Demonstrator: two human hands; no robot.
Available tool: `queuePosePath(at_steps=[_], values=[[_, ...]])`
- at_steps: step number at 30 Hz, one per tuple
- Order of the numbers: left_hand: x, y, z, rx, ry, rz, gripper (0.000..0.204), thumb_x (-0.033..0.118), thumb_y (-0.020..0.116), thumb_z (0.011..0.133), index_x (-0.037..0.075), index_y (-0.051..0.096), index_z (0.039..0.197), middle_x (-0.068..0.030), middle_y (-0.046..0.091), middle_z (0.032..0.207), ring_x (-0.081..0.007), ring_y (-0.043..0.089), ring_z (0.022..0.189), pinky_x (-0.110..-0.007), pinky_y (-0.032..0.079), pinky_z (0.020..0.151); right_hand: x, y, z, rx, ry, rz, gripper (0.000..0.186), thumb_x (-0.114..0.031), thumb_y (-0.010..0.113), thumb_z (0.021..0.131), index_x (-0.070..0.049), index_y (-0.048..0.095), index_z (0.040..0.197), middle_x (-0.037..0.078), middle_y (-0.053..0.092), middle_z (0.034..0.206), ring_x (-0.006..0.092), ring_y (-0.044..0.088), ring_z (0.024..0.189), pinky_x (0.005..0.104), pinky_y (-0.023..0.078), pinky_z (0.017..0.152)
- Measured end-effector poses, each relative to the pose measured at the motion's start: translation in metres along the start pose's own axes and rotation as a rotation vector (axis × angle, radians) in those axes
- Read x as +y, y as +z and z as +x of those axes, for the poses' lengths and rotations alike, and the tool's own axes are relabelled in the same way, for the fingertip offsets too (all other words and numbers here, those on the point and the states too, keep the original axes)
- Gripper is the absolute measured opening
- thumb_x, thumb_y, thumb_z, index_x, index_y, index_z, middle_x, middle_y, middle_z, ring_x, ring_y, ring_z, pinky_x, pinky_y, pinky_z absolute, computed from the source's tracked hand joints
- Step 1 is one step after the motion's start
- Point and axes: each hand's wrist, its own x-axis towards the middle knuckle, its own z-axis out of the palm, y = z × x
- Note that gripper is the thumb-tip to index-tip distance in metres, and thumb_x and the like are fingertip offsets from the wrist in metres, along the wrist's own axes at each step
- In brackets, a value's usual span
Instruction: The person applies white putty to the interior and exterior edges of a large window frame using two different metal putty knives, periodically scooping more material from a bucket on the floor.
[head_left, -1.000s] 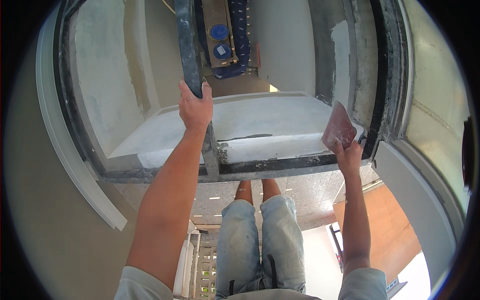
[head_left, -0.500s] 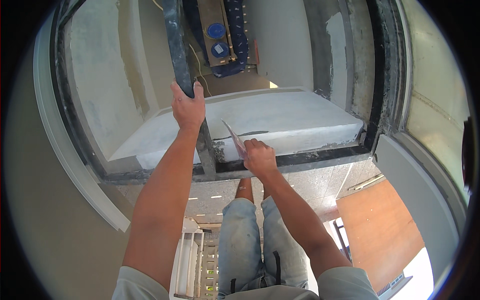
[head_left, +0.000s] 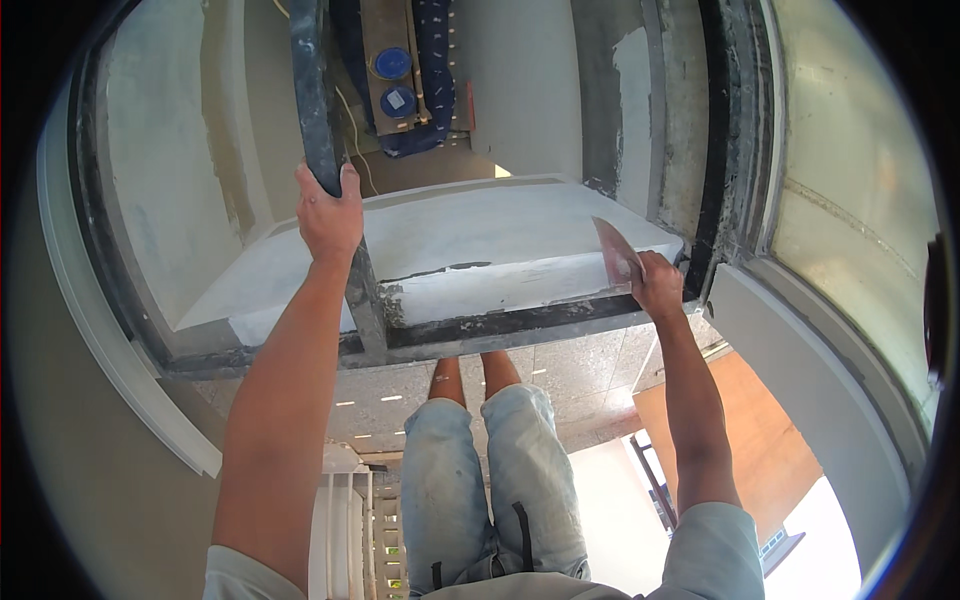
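My left hand (head_left: 331,213) is wrapped round a dark upright bar (head_left: 317,100) of the window frame. In my right hand (head_left: 658,285) is a putty knife (head_left: 617,255) with a broad, thin blade smeared with pale filler. Its blade lies against or just over the front face of the white-plastered sill (head_left: 520,285), near the right end; whether it touches I cannot tell. Fresh white filler coats much of that face, with a rough grey patch left of it beside the bar. My right hand hides most of the knife's handle.
The black lower frame rail (head_left: 500,325) runs along the sill's near side. Beyond it, two blue-lidded tubs (head_left: 393,64) stand on a board over a dark blue cloth. A pale shutter-like panel (head_left: 810,380) stands at right, with a brown board (head_left: 725,430) lower down.
My right hand has carried the putty knife rightward along the sill, and white filler now covers more of its face. My left hand keeps its grip while the whole view has shifted somewhat.
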Motion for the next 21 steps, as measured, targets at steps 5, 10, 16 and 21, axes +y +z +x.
queuePosePath(at_steps=[5, 10, 16, 21], values=[[0.005, 0.001, 0.001, 0.005, -0.024, 0.010, 0.052, 0.036, 0.065, 0.097, -0.001, 0.052, 0.130, -0.0252, 0.073, 0.105, -0.0447, 0.070, 0.099, -0.049, 0.052, 0.089, 0.056, -0.070, 0.025, 0.104, 0.129, -0.177, 0.005, -0.010, 0.068, 0.088, -0.007, 0.066, 0.092, 0.012, 0.067, 0.086, 0.0368, 0.068, 0.080, 0.0493, 0.056, 0.069], [-0.012, 0.004, 0.002, 0.012, -0.003, 0.021, 0.053, 0.038, 0.065, 0.096, 0.005, 0.050, 0.134, -0.0225, 0.072, 0.108, -0.0452, 0.069, 0.100, -0.052, 0.053, 0.087, -0.047, -0.092, 0.026, -0.017, 0.031, 0.163, 0.010, -0.015, 0.071, 0.090, -0.007, 0.069, 0.095, 0.014, 0.067, 0.087, 0.0383, 0.067, 0.080, 0.0485, 0.055, 0.070], [-0.008, 0.010, 0.001, 0.014, 0.016, 0.019, 0.052, 0.037, 0.065, 0.096, 0.004, 0.050, 0.133, -0.0240, 0.072, 0.108, -0.0459, 0.069, 0.101, -0.052, 0.052, 0.087, -0.071, -0.026, 0.012, -0.279, -0.171, 0.043, 0.011, -0.012, 0.072, 0.082, -0.012, 0.068, 0.092, 0.006, 0.067, 0.089, 0.0285, 0.070, 0.090, 0.0453, 0.060, 0.072], [-0.005, 0.006, 0.001, 0.007, -0.013, 0.049, 0.054, 0.038, 0.064, 0.097, 0.007, 0.048, 0.138, -0.0232, 0.071, 0.112, -0.0451, 0.068, 0.103, -0.052, 0.052, 0.089, 0.007, -0.045, 0.022, -0.033, 0.031, -0.211, 0.010, -0.011, 0.071, 0.081, -0.008, 0.063, 0.087, 0.011, 0.067, 0.085, 0.0313, 0.070, 0.087, 0.0455, 0.059, 0.074]])
